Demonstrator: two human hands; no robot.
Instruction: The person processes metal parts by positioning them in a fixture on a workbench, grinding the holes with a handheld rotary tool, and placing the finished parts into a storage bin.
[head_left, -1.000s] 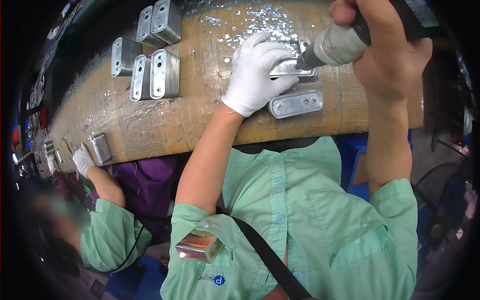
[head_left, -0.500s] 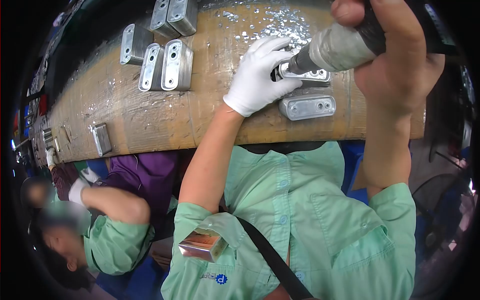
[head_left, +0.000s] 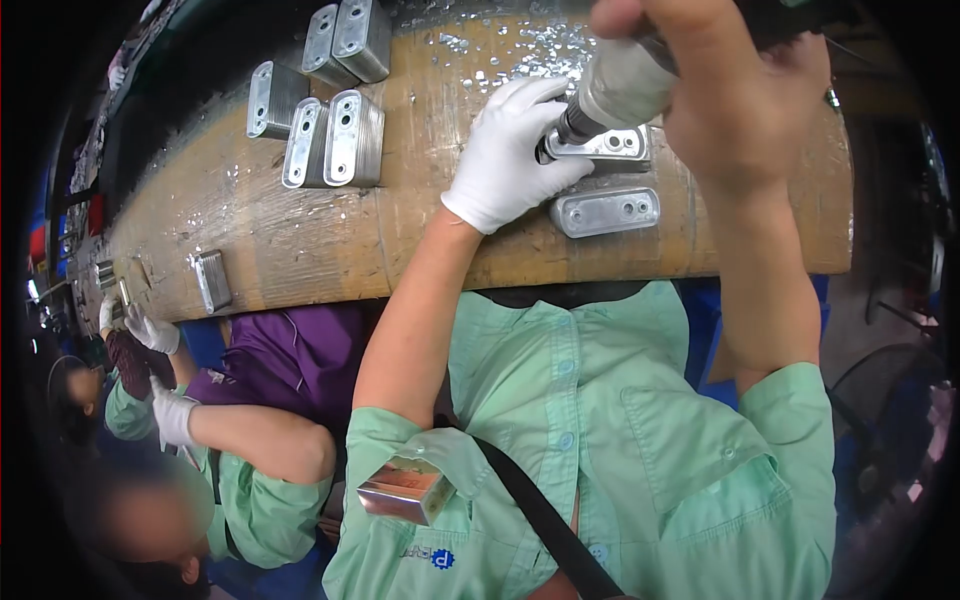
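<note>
My left hand (head_left: pixel 508 155), in a white glove, closes around the left end of a silvery plate heat exchanger (head_left: pixel 625 146) on the bench, pressing it down. My bare right hand (head_left: pixel 735 105) is wrapped around a power drill (head_left: pixel 622 88) with a taped body. The drill slants down to the left, its dark nose at the exchanger's left end by my left fingers. Those fingers and the nose hide the exact contact spot. Just nearer to me, a second exchanger (head_left: pixel 606 212) lies with its holed face up.
Several more heat exchangers (head_left: pixel 352 130) stand at the back left, and another (head_left: pixel 211 280) near the front edge. Shiny metal chips (head_left: pixel 535 50) litter the bench (head_left: pixel 420 240) behind my left hand. Co-workers in green shirts (head_left: pixel 275 510) sit to the left, some with white gloves.
The drill and my right hand have shifted left and tilted; the nose now sits further left on the exchanger. My left hand keeps its grip. A co-worker at left has moved their arms and head.
</note>
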